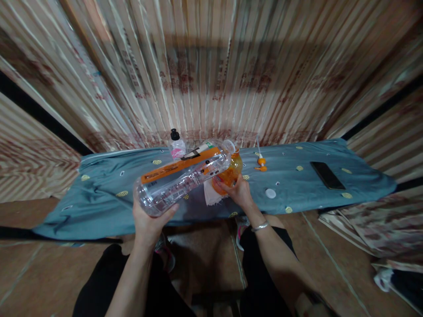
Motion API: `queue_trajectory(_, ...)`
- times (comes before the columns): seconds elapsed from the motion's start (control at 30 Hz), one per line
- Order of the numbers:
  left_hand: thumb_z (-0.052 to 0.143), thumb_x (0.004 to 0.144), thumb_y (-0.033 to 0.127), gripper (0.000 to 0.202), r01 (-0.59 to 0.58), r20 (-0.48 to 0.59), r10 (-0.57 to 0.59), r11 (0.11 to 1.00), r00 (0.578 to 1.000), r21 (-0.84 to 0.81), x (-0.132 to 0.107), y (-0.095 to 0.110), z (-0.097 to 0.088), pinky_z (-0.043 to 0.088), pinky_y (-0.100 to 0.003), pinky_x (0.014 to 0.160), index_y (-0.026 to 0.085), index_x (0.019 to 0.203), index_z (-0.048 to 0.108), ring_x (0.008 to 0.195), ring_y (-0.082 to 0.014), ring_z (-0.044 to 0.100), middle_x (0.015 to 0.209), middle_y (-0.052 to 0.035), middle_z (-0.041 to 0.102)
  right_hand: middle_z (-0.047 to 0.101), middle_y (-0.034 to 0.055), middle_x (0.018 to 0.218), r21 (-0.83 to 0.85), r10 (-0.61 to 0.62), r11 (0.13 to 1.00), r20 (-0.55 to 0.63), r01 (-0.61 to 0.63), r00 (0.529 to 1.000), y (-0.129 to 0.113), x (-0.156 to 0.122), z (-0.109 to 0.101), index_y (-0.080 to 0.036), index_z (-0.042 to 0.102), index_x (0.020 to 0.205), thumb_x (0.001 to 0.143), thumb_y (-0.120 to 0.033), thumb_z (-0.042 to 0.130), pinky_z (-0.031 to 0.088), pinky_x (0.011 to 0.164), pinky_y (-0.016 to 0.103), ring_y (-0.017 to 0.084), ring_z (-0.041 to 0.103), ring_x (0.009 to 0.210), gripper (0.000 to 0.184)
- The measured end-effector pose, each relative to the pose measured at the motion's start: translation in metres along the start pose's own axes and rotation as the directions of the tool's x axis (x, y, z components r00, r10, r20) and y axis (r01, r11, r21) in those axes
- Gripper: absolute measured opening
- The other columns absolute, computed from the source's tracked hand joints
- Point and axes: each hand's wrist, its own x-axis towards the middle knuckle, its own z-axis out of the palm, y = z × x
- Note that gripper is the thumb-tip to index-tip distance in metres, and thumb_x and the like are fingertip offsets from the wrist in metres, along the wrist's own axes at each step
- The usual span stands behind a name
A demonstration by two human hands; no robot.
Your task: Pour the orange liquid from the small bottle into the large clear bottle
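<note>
My left hand (150, 220) grips the base of a large clear plastic bottle (185, 174) with an orange label, tipped on its side so its open neck points at an orange bottle (231, 172). My right hand (236, 190) is closed round the orange bottle, which stands on a low table covered in blue cloth (109, 193). A white rag (209, 193) lies under the orange bottle. An orange pump top (261, 164) and a white cap (270, 193) lie on the cloth to the right of my right hand.
A small clear bottle with a black cap (176, 145) stands at the table's back edge. A black phone (327, 175) lies on the cloth at the right. A patterned curtain (211, 70) hangs behind the table. My knees sit below the front edge.
</note>
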Motion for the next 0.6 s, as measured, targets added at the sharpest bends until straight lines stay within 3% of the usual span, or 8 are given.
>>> queue_trajectory(0.13,0.106,0.038,0.044,0.12,0.006,-0.021,-0.006,1.0,1.0,0.005,0.0,0.002,0.002,0.036,-0.057,0.13,0.018,0.142,0.053,0.144,-0.0412,0.057,0.147,-0.0187,0.062,0.081,0.0138,0.106,-0.011,0.023,1.0,0.007,-0.023,1.0,-0.003,0.0,-0.002,-0.014,0.062,0.131,0.073,-0.052,0.09,0.065,0.086,0.046,0.035,0.079,0.102,0.075)
queue_trajectory(0.3,0.104,0.043,0.048,0.116,-0.006,0.02,0.006,1.0,1.0,-0.011,0.0,0.005,0.003,0.037,-0.057,0.129,0.02,0.142,0.052,0.145,-0.0407,0.056,0.145,-0.0176,0.061,0.08,0.0148,0.111,-0.01,0.009,1.0,-0.002,-0.009,1.0,-0.003,-0.001,-0.002,-0.014,0.061,0.132,0.075,-0.043,0.09,0.064,0.087,0.047,0.035,0.078,0.104,0.071)
queue_trajectory(0.5,0.102,0.053,0.046,0.106,-0.23,0.06,0.226,0.97,0.972,0.083,0.001,0.012,0.001,0.031,-0.05,0.132,0.024,0.146,0.054,0.146,-0.0344,0.053,0.152,-0.0134,0.053,0.081,0.0143,0.111,0.004,0.033,0.999,0.013,-0.033,0.999,-0.003,0.0,-0.001,-0.017,0.062,0.132,0.073,-0.046,0.09,0.064,0.088,0.049,0.036,0.079,0.104,0.071)
queue_trajectory(0.6,0.101,0.058,0.045,0.105,-0.269,0.087,0.262,0.96,0.961,0.083,0.001,0.013,0.002,0.031,-0.05,0.132,0.025,0.149,0.052,0.139,-0.0321,0.057,0.149,-0.0123,0.054,0.081,0.0147,0.113,0.018,0.045,0.999,0.006,-0.046,0.999,-0.005,0.0,-0.002,-0.017,0.062,0.132,0.072,-0.049,0.091,0.064,0.089,0.049,0.036,0.078,0.106,0.074)
